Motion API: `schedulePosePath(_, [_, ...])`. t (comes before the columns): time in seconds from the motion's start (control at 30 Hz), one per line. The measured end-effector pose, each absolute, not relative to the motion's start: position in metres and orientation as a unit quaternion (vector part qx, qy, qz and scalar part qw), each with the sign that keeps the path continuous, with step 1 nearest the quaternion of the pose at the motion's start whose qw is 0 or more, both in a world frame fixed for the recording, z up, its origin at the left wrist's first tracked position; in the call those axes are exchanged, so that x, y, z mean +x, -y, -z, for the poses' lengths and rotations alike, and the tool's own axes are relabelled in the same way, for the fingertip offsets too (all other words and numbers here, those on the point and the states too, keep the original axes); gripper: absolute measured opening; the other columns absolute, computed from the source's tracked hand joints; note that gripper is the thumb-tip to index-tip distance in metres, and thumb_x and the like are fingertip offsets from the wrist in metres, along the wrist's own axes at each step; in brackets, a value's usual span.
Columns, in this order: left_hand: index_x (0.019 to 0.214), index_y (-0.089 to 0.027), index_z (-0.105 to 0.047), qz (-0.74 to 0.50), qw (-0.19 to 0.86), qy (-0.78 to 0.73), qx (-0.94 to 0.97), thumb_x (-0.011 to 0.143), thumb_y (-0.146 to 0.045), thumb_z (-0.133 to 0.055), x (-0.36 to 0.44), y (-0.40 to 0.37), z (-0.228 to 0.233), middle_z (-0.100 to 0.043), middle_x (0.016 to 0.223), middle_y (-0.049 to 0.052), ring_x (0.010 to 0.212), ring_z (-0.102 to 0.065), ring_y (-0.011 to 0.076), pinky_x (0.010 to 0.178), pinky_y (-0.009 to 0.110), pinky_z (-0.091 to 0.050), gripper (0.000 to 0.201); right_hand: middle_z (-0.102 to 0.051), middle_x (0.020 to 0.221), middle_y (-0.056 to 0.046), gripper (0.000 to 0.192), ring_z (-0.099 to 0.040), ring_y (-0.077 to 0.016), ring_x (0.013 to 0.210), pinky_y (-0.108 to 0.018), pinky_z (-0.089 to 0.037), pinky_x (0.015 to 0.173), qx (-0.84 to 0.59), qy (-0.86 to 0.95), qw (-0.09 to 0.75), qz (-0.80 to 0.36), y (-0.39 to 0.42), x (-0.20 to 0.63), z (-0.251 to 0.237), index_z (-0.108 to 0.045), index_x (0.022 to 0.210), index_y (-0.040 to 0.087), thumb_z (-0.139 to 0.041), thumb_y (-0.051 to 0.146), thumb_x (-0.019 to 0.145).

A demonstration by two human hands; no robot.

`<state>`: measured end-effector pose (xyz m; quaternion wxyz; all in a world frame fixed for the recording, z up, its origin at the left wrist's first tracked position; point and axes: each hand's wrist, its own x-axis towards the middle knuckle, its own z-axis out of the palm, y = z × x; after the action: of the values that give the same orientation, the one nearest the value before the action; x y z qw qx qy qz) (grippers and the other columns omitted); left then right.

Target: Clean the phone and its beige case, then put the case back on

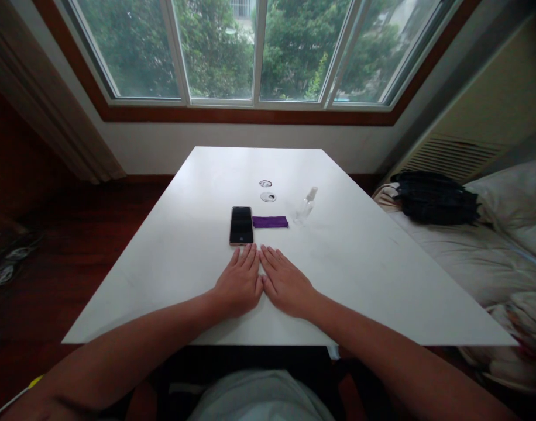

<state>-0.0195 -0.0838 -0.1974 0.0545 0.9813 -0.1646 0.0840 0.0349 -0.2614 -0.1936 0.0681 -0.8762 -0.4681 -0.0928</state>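
Clear spray bottle [306, 205] beyond flat hands

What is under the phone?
The phone lies flat on the white table, screen up, just beyond the left hand. Anything hidden beneath it cannot be seen.

No readable text on phone [241, 225], cloth [270, 221] or bottle [306, 205].

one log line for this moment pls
left hand flat on table, empty | right hand flat, empty | phone, cloth, bottle ahead
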Motion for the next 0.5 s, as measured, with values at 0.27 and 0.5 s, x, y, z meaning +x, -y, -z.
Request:
schedulePosePath(0.27, [0.155, 0.001, -0.033, -0.086, 0.058, 0.164, 0.981, 0.100, -0.034, -0.032, -0.0209, 0.0842, 0.1968, -0.021, 0.163, 0.019, 0.154, -0.012, 0.0297, 0.127, 0.050, -0.010, 0.064, -0.027, 0.159, -0.019, 0.061, -0.024, -0.0268, 0.151, -0.044, -0.021, 0.127, -0.878, 0.466, 0.056, 0.099, 0.2609, 0.0354, 0.1971, -0.038, 0.152, -0.003, -0.037, 0.028, 0.100])
schedulePosePath(0.5, [0.155, 0.000, -0.033, -0.084, 0.060, 0.166, 0.981, 0.101, -0.034, -0.032, -0.0201, 0.0820, 0.1966, -0.021, 0.163, 0.018, 0.154, -0.013, 0.0286, 0.127, 0.048, -0.012, 0.064, -0.026, 0.159, -0.019, 0.062, -0.025, -0.0275, 0.151, -0.045, -0.022, 0.127, -0.879, 0.463, 0.067, 0.098, 0.2601, 0.0360, 0.1975, -0.036, 0.153, -0.002, -0.038, 0.030, 0.100])
